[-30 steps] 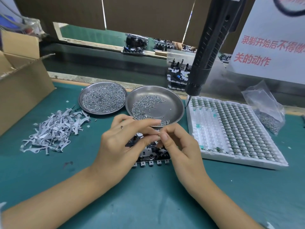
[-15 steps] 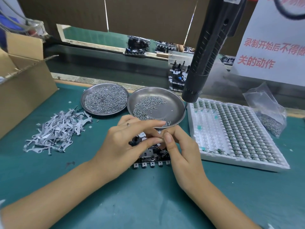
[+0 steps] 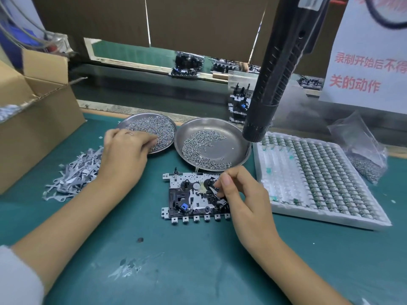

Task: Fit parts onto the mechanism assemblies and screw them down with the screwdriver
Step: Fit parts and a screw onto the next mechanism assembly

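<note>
The mechanism [image 3: 196, 198] lay flat on the green mat [image 3: 198, 260] near the middle of the bench, its long side running left to right, a row of small tabs along its near edge. The right hand [image 3: 244, 194] sat on its right end, thumb and forefinger curled in a narrow pinch on a small metal lever [image 3: 212, 190] beside the dark wheel there, apparently holding the part in its seat. The left hand [image 3: 125, 154] was well apart from the mechanism, out to the far left, with its fingertips down among the screws in the left dish [image 3: 152, 130]; whether it had a screw between them could not be told, since the fingers hid their own tips.

The screwdriver [image 3: 275, 71] hung from above, its tip end over the gap between the right dish [image 3: 233, 139] and the white tray [image 3: 319, 179], to the far right of the mechanism and nearer the right hand than the left. So the next move seemed to turn on this: a screw had to travel right and toward the near side from the left dish to the lever, while the screwdriver had to come down and left onto the same spot. The right hand, being closer, looked the likelier to take the tool, but it would first have to let go of the lever. A heap of grey levers [image 3: 74, 175] lay left of the left wrist.
</note>
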A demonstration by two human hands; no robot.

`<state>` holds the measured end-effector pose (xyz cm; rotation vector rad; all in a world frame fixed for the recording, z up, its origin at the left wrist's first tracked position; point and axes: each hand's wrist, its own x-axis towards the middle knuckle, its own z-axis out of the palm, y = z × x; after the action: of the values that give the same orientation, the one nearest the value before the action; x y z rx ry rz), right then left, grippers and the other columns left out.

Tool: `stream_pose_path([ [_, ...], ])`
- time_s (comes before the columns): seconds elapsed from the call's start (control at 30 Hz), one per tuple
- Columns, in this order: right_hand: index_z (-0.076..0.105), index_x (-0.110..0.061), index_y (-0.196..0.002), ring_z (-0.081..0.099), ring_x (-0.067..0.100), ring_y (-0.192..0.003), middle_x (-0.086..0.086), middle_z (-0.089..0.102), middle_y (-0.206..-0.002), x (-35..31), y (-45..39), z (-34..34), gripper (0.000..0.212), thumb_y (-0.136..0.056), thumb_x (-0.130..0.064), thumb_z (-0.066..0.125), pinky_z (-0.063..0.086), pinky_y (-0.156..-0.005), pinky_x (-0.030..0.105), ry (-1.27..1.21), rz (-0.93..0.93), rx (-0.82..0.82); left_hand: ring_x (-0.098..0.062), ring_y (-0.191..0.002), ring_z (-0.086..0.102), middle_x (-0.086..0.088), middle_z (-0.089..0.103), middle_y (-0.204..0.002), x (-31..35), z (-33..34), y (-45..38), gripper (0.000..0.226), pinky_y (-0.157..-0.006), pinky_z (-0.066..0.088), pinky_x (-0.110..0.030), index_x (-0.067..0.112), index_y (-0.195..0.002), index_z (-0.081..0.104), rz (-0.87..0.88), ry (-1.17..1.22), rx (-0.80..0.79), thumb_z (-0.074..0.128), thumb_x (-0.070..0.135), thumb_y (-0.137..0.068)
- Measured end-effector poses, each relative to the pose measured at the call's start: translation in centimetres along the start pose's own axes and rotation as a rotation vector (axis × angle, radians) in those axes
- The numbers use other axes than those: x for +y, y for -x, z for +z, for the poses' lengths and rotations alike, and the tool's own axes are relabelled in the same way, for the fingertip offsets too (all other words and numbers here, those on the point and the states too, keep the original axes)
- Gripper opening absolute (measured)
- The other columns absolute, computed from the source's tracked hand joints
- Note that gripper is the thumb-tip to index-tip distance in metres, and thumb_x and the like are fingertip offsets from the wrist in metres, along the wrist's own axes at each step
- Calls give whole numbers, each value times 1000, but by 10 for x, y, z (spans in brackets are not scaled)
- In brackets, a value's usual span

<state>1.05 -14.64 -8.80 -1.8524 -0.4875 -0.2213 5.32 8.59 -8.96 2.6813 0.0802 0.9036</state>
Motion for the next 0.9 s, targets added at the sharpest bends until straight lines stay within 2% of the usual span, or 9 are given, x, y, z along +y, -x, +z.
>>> stream_pose_path([
  [0.07,55,-16,-78,55,22,-72,4,58,-75,0,-1,-1,22,-93,-30,45,45,-71,38,-2,2,0,-30,-100,62,-8,72,-105,7,-7,0,16,-95,32,-42,11,-102,74,31,44,31,61,14,-92],
  [0.13,55,-15,-78,55,22,-72,6,58,-75,-1,-1,-1,23,-93,-31,46,45,-71,39,-14,3,-2,-24,-96,63,-2,71,-102,23,-17,6,19,-92,41,-39,10,-104,73,144,228,63,61,18,-91],
  [0.27,59,-13,-82,57,22,-74,1,61,-75,-3,-2,-3,23,-93,-30,48,46,-72,40,-85,-1,-51,0,-89,62,9,69,-96,72,-29,36,25,-85,44,-13,17,-106,70,270,693,-98,66,26,-83],
  [0.43,63,-10,-84,57,21,-75,1,62,-75,-1,-3,-6,21,-92,-26,51,46,-74,39,-194,7,-116,-1,-83,66,14,71,-88,88,-25,51,17,-78,47,-11,24,-93,70,209,941,-79,69,18,-77],
  [0.57,66,-15,-80,60,8,-72,-5,65,-71,0,-5,-7,20,-91,-24,53,46,-70,18,-245,36,-154,-1,-78,66,13,70,-83,83,-23,51,14,-75,47,-11,26,-85,74,140,977,-99,70,15,-77],
  [0.63,68,-18,-82,62,7,-73,-5,68,-74,-2,-10,-9,21,-93,-24,51,47,-71,17,-208,13,-130,-1,-76,64,11,69,-83,80,-23,48,9,-74,45,-10,29,-83,70,75,965,-91,68,20,-80],
  [0.77,68,-19,-102,61,7,-79,-9,66,-86,1,-53,-17,12,-92,-17,62,46,-76,20,255,5,-66,-2,-75,65,10,70,-80,75,-22,42,9,-70,46,-10,28,-86,69,-183,1109,-23,66,24,-79],
  [0.83,66,-14,-114,60,11,-85,-3,66,-96,3,-79,-18,25,-90,-19,65,43,-78,19,568,115,-248,1,-76,65,13,71,-81,72,-21,39,10,-70,46,-9,25,-87,70,-246,1139,-5,68,19,-78],
  [0.9,70,-9,-109,61,15,-87,5,70,-100,3,-97,-13,25,-88,-23,68,43,-77,21,764,203,-407,2,-78,65,14,72,-83,69,-20,37,13,-71,47,-9,23,-88,70,-273,1138,-9,70,13,-79],
])
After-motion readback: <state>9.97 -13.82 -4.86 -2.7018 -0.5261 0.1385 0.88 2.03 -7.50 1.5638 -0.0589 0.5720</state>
